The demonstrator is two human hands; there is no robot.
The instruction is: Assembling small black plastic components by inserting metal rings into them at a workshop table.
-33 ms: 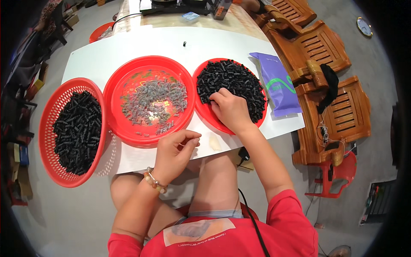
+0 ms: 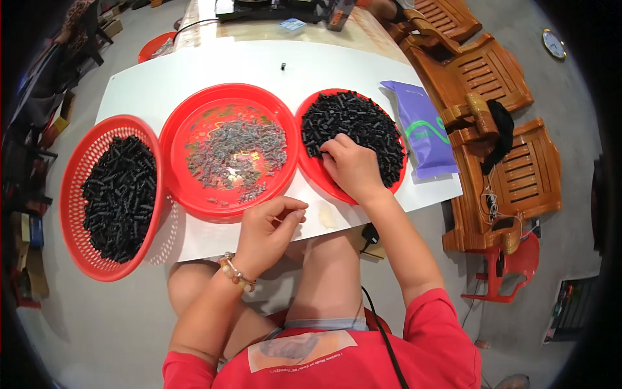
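Observation:
My right hand (image 2: 353,167) is over the near left part of a round red tray (image 2: 315,174) heaped with short black tube-like pieces (image 2: 353,120). Its fingers are pinched together at the pile's edge; whatever is between them is hidden. My left hand (image 2: 267,233), with a beaded bracelet on its wrist, hovers at the table's near edge. Thumb and forefinger nearly meet there, and anything held is too small to make out. Between the containers stands a red basin (image 2: 175,146) with many small, clear-greyish parts (image 2: 240,152) spread on its patterned bottom.
At the left, a red perforated basket (image 2: 70,194) holds longer black pieces (image 2: 122,201). A purple packet (image 2: 424,133) lies right of the tray on the white tabletop (image 2: 227,61). One small black piece (image 2: 283,67) sits toward the back. Wooden chairs (image 2: 495,74) stand at the right.
The whole view has shifted very slightly. Both hands keep the same poses and places beside the containers.

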